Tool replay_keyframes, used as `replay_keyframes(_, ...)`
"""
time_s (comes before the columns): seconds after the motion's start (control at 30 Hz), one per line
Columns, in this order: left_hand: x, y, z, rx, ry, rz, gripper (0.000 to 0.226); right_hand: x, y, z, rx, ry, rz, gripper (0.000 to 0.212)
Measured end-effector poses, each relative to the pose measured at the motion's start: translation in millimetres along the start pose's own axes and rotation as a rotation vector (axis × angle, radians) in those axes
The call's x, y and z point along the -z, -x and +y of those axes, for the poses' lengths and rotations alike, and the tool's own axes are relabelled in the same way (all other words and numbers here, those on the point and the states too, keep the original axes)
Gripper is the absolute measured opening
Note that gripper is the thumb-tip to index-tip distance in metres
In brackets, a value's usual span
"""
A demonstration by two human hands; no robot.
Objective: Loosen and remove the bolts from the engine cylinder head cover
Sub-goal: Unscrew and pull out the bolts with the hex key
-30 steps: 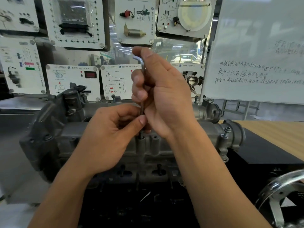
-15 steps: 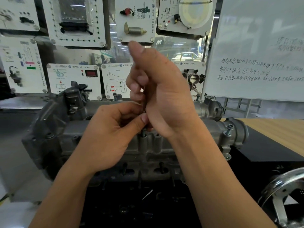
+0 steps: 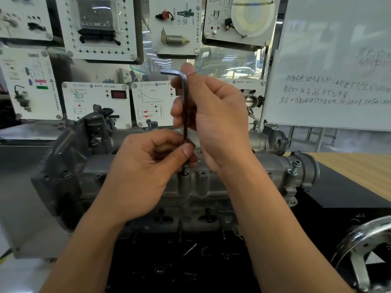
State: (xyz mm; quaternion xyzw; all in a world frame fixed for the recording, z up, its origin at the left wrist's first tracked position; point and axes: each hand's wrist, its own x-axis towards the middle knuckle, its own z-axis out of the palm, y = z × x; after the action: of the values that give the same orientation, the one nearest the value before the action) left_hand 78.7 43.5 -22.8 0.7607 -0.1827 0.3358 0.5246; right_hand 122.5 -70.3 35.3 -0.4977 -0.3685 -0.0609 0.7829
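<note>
A grey cast cylinder head cover lies across the middle of the view. An L-shaped hex key stands upright over it, its short arm pointing left at the top. My right hand grips the key's long shaft, fingertips up near the bend. My left hand pinches the shaft's lower end between thumb and fingers. Just below that pinch a bolt sticks up partly raised from a boss in the cover. Another bolt stands raised at the cover's right end.
Training display panels line the wall behind the engine. A whiteboard with handwriting stands at the right over a wooden bench top. A chrome handwheel sits at the lower right beside the black stand.
The hex key has turned, so its short arm now shows pointing left above my right hand. My right fingers have shifted round the shaft. My left hand has stayed at the bolt.
</note>
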Motion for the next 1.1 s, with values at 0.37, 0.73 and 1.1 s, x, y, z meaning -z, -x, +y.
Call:
replay_keyframes(0.37,-4.8,2.6,4.5,0.059,-0.085,0.176,0.012,9.6,8.4,-12.7,0.293,0.236,-0.185,0.016)
replay_keyframes(0.73,-4.7,5.5,10.0,0.157,-0.117,0.075,0.023,2.5,-3.4,-3.9,0.363,0.519,-0.020,0.021)
replay_keyframes(1.1,-7.7,7.3,7.9,0.157,-0.165,0.074,0.022,-6.7,-15.7,-23.4,0.318,0.129,0.095,0.021)
